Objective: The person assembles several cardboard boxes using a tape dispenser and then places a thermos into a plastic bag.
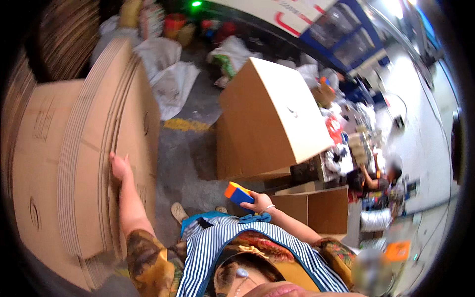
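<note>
The right hand (259, 202) grips a blue-and-orange block (239, 195); the left hand (120, 167) touches stacked cardboard (138, 114), its pinch unclear; even pressure suits thin edges.

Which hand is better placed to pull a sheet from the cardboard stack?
Probably the left hand: it is right at the cardboard stack. The right hand is farther off and occupied, holding a blue-and-orange object.

Crumpled white sacks (173, 85), possibly plastic
</note>
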`<act>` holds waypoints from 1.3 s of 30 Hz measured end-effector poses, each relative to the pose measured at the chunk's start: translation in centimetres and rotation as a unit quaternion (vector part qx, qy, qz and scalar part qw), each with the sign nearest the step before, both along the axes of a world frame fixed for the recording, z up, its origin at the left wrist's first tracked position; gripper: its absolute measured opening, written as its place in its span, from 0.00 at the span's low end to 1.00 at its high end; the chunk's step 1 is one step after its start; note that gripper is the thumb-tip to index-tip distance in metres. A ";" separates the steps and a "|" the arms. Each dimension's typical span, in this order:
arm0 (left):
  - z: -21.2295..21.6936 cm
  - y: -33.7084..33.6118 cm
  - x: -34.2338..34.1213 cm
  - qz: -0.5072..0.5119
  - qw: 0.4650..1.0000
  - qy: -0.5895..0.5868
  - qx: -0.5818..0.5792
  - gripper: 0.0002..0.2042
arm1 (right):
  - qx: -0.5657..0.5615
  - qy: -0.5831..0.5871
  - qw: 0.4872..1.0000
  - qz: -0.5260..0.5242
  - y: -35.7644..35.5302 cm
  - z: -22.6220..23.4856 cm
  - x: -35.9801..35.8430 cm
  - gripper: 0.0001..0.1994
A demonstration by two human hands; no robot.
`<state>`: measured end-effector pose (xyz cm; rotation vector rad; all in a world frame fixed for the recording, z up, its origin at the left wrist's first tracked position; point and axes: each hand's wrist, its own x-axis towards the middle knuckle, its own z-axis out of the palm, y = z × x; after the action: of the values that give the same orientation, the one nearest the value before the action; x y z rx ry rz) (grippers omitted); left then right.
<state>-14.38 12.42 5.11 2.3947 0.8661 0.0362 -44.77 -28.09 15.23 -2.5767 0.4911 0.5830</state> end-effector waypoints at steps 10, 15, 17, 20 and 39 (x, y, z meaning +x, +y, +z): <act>-5.0 -6.8 -5.1 -0.283 0.950 -0.008 0.129 0.13 | -0.028 -0.026 0.999 -0.024 -2.7 3.4 -7.0 0.28; -2.3 -5.8 -11.3 -0.312 0.934 0.037 0.172 0.12 | -0.013 -0.055 0.998 0.014 -5.9 2.3 -11.6 0.28; -4.3 -1.0 -15.1 -0.362 0.905 0.031 0.221 0.11 | 0.035 -0.102 0.992 0.059 -6.4 1.9 -10.7 0.27; -2.8 2.0 -23.5 -0.425 0.892 0.010 0.151 0.11 | 0.118 -0.161 0.965 0.167 -5.1 4.2 -7.7 0.26; 5.9 0.9 -71.9 -0.457 0.847 -0.140 0.233 0.04 | -0.180 -0.318 0.642 0.674 24.9 -5.2 -10.1 0.23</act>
<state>-86.30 13.33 10.99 2.9017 -0.5347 0.2366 -54.91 -3.19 10.07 -2.7987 -1.8546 -0.1424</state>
